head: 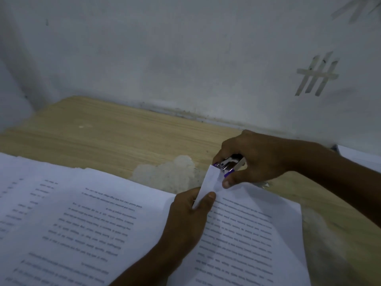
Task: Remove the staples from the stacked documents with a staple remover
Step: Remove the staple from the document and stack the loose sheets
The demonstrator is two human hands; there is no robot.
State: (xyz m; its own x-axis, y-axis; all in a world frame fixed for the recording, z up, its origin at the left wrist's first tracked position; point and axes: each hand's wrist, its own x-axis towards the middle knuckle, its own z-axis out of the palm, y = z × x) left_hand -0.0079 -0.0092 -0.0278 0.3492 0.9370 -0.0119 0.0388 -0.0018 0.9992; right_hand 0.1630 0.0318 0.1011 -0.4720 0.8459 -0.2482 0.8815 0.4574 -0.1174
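Dim, bluish light — soft blur throughout, printed text unreadable, edges warped.

On a table (113, 137) backed by a wall (165, 48) at twelve o'clock, the first document (72, 223) lies at nine o'clock of the second document (247, 234), whose raised eleven-o'clock corner meets a staple remover (231, 165).

Your right hand (258, 159) grips the staple remover (231, 165) at a document's (243, 234) lifted corner, pinched by your left hand (189, 215).

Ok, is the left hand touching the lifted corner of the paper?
Touching. The head view shows the left hand pinching the lifted corner, with its thumb pressed on the front.
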